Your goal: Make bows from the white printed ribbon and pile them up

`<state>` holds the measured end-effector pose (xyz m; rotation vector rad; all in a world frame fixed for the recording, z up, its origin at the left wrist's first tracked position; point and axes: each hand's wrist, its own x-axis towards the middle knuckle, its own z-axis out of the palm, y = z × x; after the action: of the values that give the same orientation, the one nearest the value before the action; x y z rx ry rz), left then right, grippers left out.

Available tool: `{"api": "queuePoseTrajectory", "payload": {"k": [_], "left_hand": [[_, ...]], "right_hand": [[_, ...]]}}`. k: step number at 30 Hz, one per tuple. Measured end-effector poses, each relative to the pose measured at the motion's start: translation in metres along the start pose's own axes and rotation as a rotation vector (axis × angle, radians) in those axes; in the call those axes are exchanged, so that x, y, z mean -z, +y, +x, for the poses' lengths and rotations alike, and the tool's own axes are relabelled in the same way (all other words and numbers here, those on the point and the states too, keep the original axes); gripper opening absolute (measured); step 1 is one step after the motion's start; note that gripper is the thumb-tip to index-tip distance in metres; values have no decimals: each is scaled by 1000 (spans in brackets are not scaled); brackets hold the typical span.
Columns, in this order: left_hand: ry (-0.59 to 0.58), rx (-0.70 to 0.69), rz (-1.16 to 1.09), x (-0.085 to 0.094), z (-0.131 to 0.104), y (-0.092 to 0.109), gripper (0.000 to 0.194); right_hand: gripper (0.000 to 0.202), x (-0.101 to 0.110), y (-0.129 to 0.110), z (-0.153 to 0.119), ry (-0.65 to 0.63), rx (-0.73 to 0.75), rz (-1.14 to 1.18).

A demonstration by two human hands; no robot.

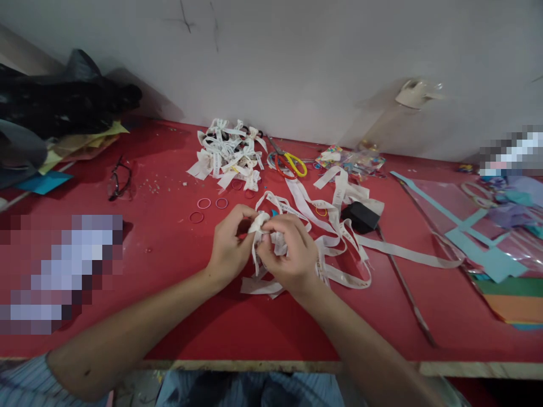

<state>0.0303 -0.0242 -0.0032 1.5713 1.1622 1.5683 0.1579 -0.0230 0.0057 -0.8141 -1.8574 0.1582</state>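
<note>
Both of my hands meet above the red table (169,316), pinching a bunched piece of white ribbon (259,221) between them. My left hand (232,240) grips it from the left, thumb and forefinger closed. On the other side my right hand (291,249) has its fingertips pressed on the same bunch. Loose printed white ribbon (356,280) lies in loops beside and beneath my right hand. Behind my hands is a pile of tied white ribbon pieces (231,152). Small elastic bands, among them a pink one (204,199), lie left of that ribbon.
Scissors with red and yellow handles (296,164) lie near the wall. Glasses (119,180) and a black bag (63,99) are at the left. A black block (360,217), a thin rod (405,288) and coloured sheets (515,305) are at the right.
</note>
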Motion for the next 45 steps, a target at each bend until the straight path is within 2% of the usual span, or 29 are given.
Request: {"api": "queuePoseTrajectory", "payload": {"k": [4,12,18,26,32,36,39,45], "left_hand": [[33,10,-4,1,1,2,8],[-21,-38,10,-2,-5,-4,10],[49,-60,51,1,0,-2,6],[-62,-163,22,0,-5,-6,10],[-1,-131,18,3,0,-2,9],[-1,-66,-39,7,4,-1,16],[-9,-29,-66,8,5,-2,14],[-30,-2,-109,8,8,-1,17]], "right_hand": [[17,0,1,0,-16,-9,15],[22,-5,-1,-2,97,-53,6],[19,-1,3,-2,10,-36,13],[23,-4,-4,-3,105,-71,11],[22,2,2,-3,29,13,49],[26,7,6,-1,-46,69,106],[28,8,8,0,-62,116,117],[23,9,11,3,-100,108,98]]}}
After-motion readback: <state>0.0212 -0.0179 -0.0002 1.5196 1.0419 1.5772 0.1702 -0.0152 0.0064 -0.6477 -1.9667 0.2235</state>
